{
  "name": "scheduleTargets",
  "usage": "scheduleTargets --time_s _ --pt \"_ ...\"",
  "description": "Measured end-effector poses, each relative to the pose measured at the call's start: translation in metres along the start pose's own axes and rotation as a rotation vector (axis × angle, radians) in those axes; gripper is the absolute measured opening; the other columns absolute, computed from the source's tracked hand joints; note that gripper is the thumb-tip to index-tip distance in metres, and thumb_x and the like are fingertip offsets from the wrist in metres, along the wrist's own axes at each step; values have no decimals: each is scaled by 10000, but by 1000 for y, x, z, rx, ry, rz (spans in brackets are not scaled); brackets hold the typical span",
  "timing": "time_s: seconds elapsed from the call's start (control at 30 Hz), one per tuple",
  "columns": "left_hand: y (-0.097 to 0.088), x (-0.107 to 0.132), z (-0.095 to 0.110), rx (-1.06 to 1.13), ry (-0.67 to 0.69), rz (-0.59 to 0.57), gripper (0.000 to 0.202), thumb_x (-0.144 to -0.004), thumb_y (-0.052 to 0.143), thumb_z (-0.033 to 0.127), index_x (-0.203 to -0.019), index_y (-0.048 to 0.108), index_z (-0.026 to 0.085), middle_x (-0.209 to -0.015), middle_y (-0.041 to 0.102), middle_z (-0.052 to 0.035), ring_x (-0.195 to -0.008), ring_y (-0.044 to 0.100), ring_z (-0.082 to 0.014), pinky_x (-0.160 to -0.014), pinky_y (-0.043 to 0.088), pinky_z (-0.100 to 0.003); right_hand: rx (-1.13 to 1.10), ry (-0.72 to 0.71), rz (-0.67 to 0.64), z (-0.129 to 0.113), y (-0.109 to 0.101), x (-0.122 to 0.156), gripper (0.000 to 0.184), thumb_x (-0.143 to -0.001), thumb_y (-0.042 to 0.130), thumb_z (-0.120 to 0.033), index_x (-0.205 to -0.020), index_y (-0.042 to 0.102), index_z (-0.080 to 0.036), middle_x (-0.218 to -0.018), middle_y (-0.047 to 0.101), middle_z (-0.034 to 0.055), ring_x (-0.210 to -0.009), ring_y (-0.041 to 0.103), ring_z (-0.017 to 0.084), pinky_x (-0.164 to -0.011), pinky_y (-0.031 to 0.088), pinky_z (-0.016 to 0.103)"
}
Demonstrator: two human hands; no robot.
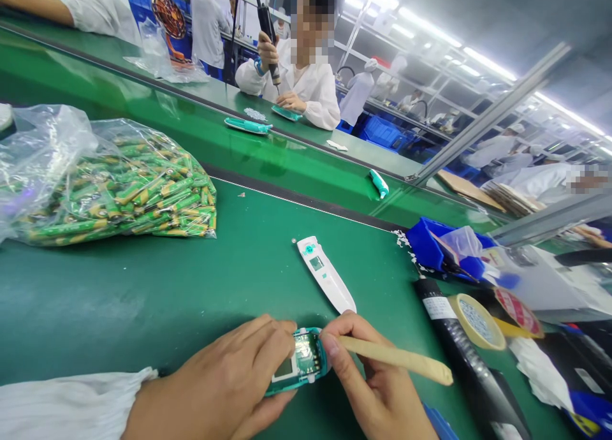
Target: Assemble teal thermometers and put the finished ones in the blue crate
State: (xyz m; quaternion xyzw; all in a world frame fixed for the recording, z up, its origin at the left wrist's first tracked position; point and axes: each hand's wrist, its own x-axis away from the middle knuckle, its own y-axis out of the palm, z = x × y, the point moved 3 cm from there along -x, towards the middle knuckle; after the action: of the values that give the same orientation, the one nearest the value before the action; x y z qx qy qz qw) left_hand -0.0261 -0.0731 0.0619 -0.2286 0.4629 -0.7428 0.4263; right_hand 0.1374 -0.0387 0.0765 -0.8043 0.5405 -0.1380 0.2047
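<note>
Left hand [215,382] grips a teal casing [319,357] (apparently a circuit board [306,354] inside); right hand [368,376] holds a wooden stick [396,358].

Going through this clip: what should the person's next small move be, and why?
Probably ease the wooden stick in the right hand along the edge of the teal device. Its end appears to meet the casing beside the exposed circuit board, the left hand grips the device, and the white front cover lies apart.

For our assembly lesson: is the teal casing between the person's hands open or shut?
Open: the green circuit board lies exposed in the teal casing, and a white shell lies apart on the belt.
</note>
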Motion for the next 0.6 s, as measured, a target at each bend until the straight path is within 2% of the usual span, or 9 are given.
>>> scheduleTargets --time_s 0.1,0.2,0.3,0.4,0.5,0.6 --pt "1 1 1 -77 47 81 435 -776 602 248 -1150 384 216 -1118 629 -56 -1033 593 -255 -791 550 -385 8 5 -16 1 2 -2 205 -893 442 -317 -738 507 -200 -664 456 -7 -599 428 129 -503 334 245" --pt "-1 1 2 -101 57 114 393 -771 613 243 -1095 391 219 -1122 628 -61 -1046 586 -254 -800 545 -369 35 16 -29 3 4 -4 230 -900 417 -336 -731 492 -199 -656 433 -12 -564 391 123 -477 308 251" --pt "-4 1 1 -22 49 100 311 -793 584 230 -1048 407 248 -1115 618 -34 -1017 597 -219 -783 544 -316 36 -4 -42 2 4 -5 220 -904 411 -328 -744 485 -195 -675 440 -9 -593 404 125 -508 321 254" --pt "-5 1 -2 96 -1 83 267 -810 550 221 -1043 429 273 -1135 588 -9 -981 599 -190 -721 540 -260 -74 -4 -75 1 3 -5 191 -905 419 -316 -776 492 -195 -694 440 -13 -627 415 123 -562 352 249" --pt "-6 1 -4 197 -31 79 234 -819 527 214 -1031 452 278 -1076 593 11 -947 594 -167 -729 520 -249 -163 -11 -77 -2 2 -1 163 -905 427 -303 -801 498 -199 -704 444 -18 -630 412 118 -570 352 244" --pt "-5 0 -5 251 -47 68 181 -819 514 211 -985 472 270 -1013 597 19 -894 594 -152 -743 507 -253 -160 -35 -81 -6 6 0 157 -907 423 -295 -815 504 -198 -715 454 -18 -631 412 115 -575 351 242"
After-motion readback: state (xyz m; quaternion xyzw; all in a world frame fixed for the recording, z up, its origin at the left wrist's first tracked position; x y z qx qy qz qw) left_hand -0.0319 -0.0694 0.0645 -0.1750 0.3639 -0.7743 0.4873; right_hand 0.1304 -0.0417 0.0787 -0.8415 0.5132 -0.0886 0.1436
